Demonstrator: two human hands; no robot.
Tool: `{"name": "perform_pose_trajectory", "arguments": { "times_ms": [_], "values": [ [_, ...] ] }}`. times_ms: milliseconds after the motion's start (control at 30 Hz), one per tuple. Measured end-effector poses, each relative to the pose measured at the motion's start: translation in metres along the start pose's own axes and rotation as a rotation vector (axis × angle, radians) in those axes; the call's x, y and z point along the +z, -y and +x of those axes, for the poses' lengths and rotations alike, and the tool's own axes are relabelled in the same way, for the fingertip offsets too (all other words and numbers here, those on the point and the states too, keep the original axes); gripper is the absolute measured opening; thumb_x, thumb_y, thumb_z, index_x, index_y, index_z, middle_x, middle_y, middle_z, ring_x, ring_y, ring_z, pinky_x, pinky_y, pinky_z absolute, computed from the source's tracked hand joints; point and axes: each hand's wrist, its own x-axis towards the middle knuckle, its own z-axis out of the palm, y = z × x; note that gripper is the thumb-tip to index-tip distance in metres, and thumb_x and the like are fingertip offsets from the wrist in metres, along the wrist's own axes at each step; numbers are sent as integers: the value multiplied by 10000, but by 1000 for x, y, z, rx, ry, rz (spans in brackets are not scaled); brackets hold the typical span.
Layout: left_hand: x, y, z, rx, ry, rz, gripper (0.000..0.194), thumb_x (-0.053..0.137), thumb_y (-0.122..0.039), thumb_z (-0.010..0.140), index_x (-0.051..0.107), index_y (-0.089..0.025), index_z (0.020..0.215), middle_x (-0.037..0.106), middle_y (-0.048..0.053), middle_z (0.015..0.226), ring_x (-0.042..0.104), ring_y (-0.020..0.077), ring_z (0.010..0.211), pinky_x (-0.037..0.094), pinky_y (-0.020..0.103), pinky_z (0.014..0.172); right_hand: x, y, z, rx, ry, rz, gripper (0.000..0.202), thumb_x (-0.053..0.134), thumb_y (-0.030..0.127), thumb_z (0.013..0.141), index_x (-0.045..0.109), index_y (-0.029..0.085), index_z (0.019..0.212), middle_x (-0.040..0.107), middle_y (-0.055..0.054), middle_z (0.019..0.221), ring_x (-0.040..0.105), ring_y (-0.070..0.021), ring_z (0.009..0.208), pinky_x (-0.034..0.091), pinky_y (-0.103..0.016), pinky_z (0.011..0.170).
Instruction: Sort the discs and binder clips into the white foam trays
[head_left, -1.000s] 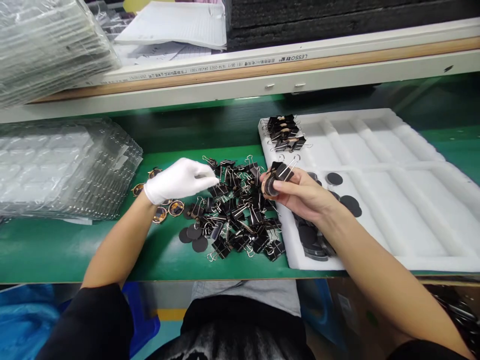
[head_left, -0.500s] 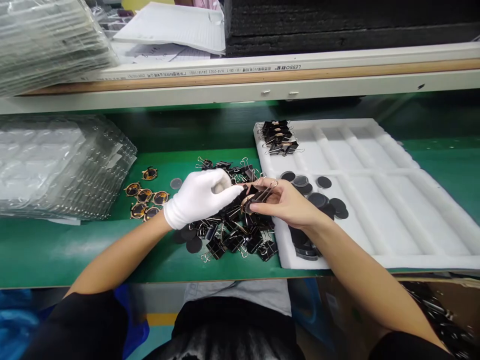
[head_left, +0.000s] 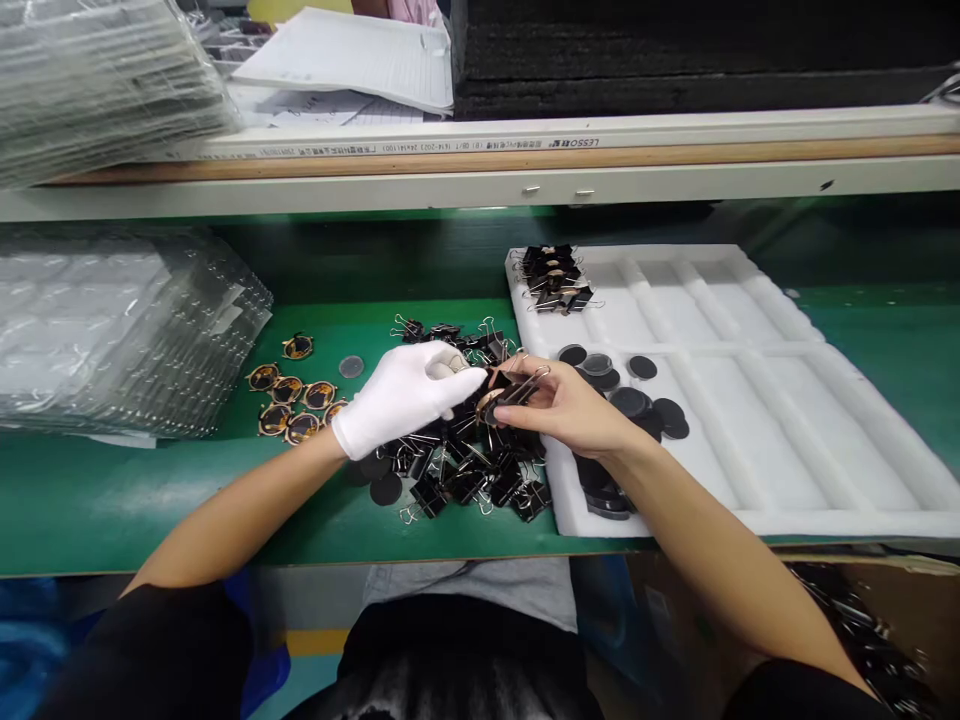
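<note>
My right hand (head_left: 559, 405), bare, is closed on a round gold-rimmed watch case (head_left: 489, 402) with a black binder clip (head_left: 525, 388) on its right side. My left hand (head_left: 411, 392), in a white glove, is curled just left of the case. A wire handle (head_left: 454, 364) shows between its thumb and fingers, seemingly of another binder clip mostly hidden by the glove. Beneath both hands spreads a pile of black binder clips (head_left: 469, 482). Several gold watch cases (head_left: 288, 390) lie left of the glove, near a clear disc (head_left: 351, 366).
On the right, a white foam tray (head_left: 780, 430) bears clipped watch cases (head_left: 553, 278) and black discs (head_left: 631, 402). More dark discs (head_left: 385, 489) lie by the pile. Stacked clear plastic trays (head_left: 120, 340) stand left. A shelf edge (head_left: 420, 190) crosses behind, carrying papers (head_left: 352, 58) and black foam (head_left: 675, 60).
The view has shifted slightly. Both hands stay close together over the pile, and the wire handle in the left hand shows more clearly now.
</note>
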Motion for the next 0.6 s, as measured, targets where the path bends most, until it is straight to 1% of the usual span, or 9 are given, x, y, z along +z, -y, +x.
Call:
{"name": "perform_pose_trajectory", "arguments": {
  "times_ms": [67, 133, 167, 267, 333, 400, 500, 600],
  "values": [
    [4, -1, -1, -38, 8, -102, 303, 652, -480, 889, 693, -195, 987, 751, 2, 722, 735, 172, 714, 511, 245, 661, 1, 0, 1, -57, -77, -19, 362, 910, 367, 730, 676, 208, 955, 696, -31, 967, 688, -187, 890, 605, -391, 885],
    [3, -1, -1, -44, 64, -101, 317, 658, -475, 885, 694, -194, 1028, 760, 10, 712, 751, 186, 749, 510, 247, 668, 1, 1, 0, -96, -119, -78, 354, 906, 366, 726, 662, 214, 932, 684, -29, 958, 682, -191, 886, 612, -378, 849],
    [2, -1, -1, -42, 96, -68, 322, 654, -486, 886, 695, -191, 1009, 756, 12, 705, 744, 186, 730, 502, 248, 651, 1, 2, 0, -101, -121, -115, 341, 899, 365, 731, 655, 216, 917, 680, -30, 958, 681, -193, 881, 618, -372, 826],
    [-5, 0, 0, -33, 155, 69, 392, 668, -572, 862, 698, -185, 915, 728, 9, 709, 686, 165, 637, 461, 249, 575, 0, 3, -3, -79, -83, -186, 301, 865, 355, 760, 656, 218, 927, 687, -33, 968, 690, -194, 868, 633, -366, 792],
    [-10, 1, 1, -29, 166, 134, 459, 667, -642, 843, 702, -186, 882, 704, 1, 710, 642, 149, 619, 425, 244, 543, -1, 3, -4, -79, -56, -198, 284, 851, 333, 771, 670, 214, 955, 694, -34, 985, 702, -194, 885, 638, -365, 813],
    [-13, 2, 1, -10, 183, 174, 490, 640, -676, 851, 693, -189, 832, 668, -13, 677, 591, 129, 603, 392, 237, 532, -2, 3, -5, -89, -25, -213, 270, 842, 306, 774, 687, 213, 975, 707, -40, 1019, 716, -202, 930, 637, -366, 846],
    [-14, 6, 2, 98, 195, 278, 502, 619, -656, 868, 634, -183, 701, 586, -32, 588, 507, 102, 566, 350, 232, 533, -2, 3, -5, -86, 16, -238, 283, 849, 283, 762, 708, 222, 1000, 731, -43, 1041, 729, -215, 955, 639, -371, 850],
    [-15, 11, 3, 237, 160, 393, 481, 620, -584, 879, 574, -179, 625, 511, -42, 514, 455, 87, 519, 331, 234, 530, -2, 4, -5, -48, 25, -190, 283, 877, 279, 742, 714, 221, 967, 752, -45, 1032, 734, -215, 940, 643, -379, 846]
  ]
}}
